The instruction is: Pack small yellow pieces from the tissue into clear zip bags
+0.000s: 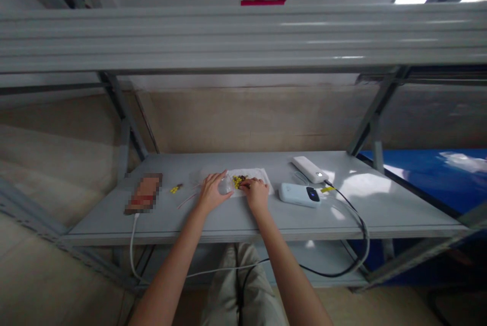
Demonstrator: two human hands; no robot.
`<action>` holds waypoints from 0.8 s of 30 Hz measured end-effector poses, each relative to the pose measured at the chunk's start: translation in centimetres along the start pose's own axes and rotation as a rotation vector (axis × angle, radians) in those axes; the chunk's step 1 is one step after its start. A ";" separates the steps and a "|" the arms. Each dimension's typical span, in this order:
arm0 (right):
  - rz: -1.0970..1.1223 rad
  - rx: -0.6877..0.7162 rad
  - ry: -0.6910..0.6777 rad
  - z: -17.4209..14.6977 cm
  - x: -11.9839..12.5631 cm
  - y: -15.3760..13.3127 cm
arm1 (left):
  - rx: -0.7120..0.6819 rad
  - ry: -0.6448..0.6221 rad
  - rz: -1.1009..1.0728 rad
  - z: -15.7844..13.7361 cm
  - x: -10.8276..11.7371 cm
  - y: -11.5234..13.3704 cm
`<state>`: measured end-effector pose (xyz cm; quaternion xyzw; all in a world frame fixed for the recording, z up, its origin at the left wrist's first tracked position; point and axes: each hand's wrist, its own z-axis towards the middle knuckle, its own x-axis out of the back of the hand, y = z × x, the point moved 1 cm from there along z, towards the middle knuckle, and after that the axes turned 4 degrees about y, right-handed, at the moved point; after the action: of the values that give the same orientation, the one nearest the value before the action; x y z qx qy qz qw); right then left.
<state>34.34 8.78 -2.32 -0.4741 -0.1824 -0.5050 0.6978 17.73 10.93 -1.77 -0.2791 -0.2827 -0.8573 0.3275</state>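
My left hand (pixel 213 192) is curled around a clear plastic container (pixel 227 185), its thumb on the near side. A white sheet (pixel 262 173), like paper or tissue, lies flat behind and between my hands. On it is a small heap of yellow and dark pieces (pixel 238 181), too small to name exactly. My right hand (pixel 257 194) reaches into the right side of this heap, fingers bent and tips together. What lies between those fingertips is hidden. Left of my left hand lies a smaller group of yellow and dark pieces (pixel 176 189).
Thin pale strips (pixel 186 200) lie by my left hand. A blurred phone-like object (pixel 144 194) is at left on a white cable. Right stand a light blue power bank (pixel 299 195) and a white one (pixel 309 169) with cables. A shelf beam (pixel 243 39) spans above the grey shelf (pixel 228 222).
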 end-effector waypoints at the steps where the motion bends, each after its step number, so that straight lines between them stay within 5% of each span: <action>1: 0.017 -0.015 0.006 0.1 0.0 0.1 | 0.000 -0.013 -0.010 0.0 -0.1 0.0; 8: 0.389 0.163 -0.060 0.5 -0.4 -0.3 | -0.040 -0.076 -0.097 -0.2 -0.5 -0.1; 19: 0.431 0.235 -0.005 0.5 -0.4 -0.4 | 0.027 -0.020 -0.142 -0.2 -0.1 0.3; 24: 0.342 0.034 0.158 0.4 0.1 0.3 | 0.062 0.013 -0.191 -0.1 0.1 0.2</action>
<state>34.74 9.09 -2.13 -0.4454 -0.0524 -0.4116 0.7934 17.80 10.69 -1.71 -0.2350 -0.3321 -0.8773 0.2547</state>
